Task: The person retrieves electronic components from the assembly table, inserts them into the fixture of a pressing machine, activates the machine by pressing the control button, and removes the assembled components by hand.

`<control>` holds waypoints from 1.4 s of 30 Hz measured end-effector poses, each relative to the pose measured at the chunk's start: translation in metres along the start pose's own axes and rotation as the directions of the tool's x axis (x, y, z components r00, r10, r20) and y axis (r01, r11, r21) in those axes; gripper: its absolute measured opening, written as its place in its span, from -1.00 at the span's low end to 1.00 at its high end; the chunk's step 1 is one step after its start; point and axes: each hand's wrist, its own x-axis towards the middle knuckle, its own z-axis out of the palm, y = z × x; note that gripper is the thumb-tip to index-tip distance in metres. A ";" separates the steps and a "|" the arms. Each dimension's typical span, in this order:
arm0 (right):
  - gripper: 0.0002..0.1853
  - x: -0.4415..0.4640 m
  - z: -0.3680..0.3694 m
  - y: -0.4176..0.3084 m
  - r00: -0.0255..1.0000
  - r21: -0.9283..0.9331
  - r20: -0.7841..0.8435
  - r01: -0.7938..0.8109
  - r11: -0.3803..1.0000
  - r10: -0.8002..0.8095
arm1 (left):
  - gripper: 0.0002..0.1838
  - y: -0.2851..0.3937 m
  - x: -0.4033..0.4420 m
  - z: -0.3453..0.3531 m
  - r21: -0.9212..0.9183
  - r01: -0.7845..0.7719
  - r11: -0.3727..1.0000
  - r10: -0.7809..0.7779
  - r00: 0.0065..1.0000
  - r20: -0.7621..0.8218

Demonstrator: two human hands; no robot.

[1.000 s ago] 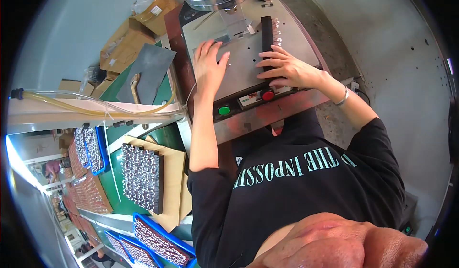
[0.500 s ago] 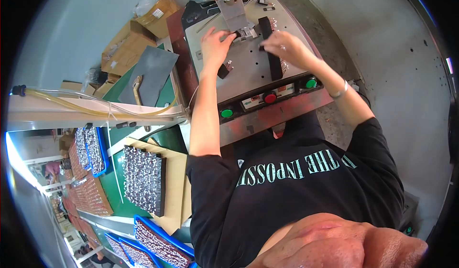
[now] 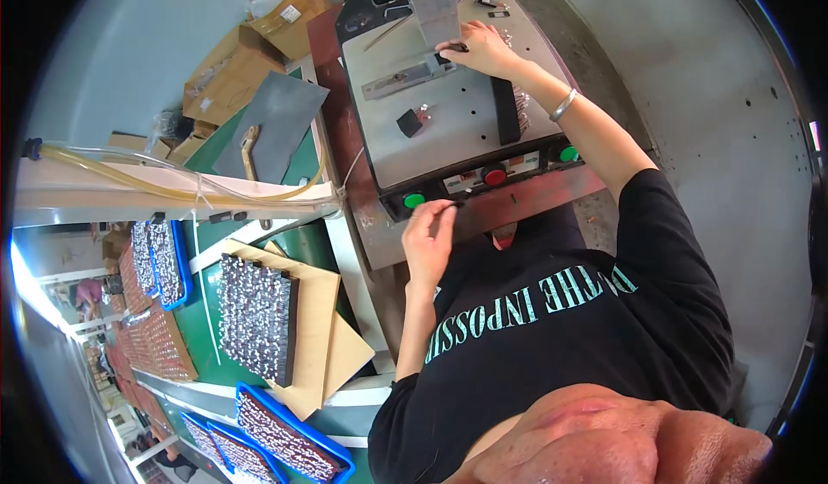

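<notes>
My left hand [image 3: 427,242] is at the front edge of the machine, below the left green button [image 3: 414,200], with thumb and forefinger pinched on a small dark piece [image 3: 456,204]. At the metal fixture [image 3: 410,79], under the upright press head [image 3: 434,11], my right hand [image 3: 488,51] holds a small black part [image 3: 454,48]. A long row of black parts [image 3: 505,111] with metal pins lies on the plate, right of the fixture. One loose black part [image 3: 409,122] with pins lies nearer the front.
A red button [image 3: 494,176] and a right green button [image 3: 569,154] are on the front panel. At left, pinned parts [image 3: 257,320] lie on cardboard [image 3: 319,337], with blue trays [image 3: 339,452] nearby. A grey sheet [image 3: 285,130] and cartons [image 3: 233,74] stand farther back.
My left hand has moved from the fixture down to the front edge with a small dark piece. My right hand has brought a black part from beside the row to the fixture.
</notes>
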 end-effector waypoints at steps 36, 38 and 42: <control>-0.72 -0.131 -0.069 0.004 0.912 0.707 -0.082 -0.232 0.668 0.403 | -0.56 0.007 0.129 -0.028 0.563 -0.463 0.684 0.514 0.854 0.078; -0.73 -0.137 -0.061 0.007 0.902 0.684 -0.057 -0.277 0.675 0.428 | -0.54 -0.007 0.139 -0.030 0.474 -0.439 0.764 0.409 0.896 0.171; -0.80 -0.143 -0.058 0.008 0.901 0.657 -0.061 -0.288 0.697 0.430 | -0.51 -0.002 0.148 -0.035 0.442 -0.464 0.768 0.388 0.886 0.255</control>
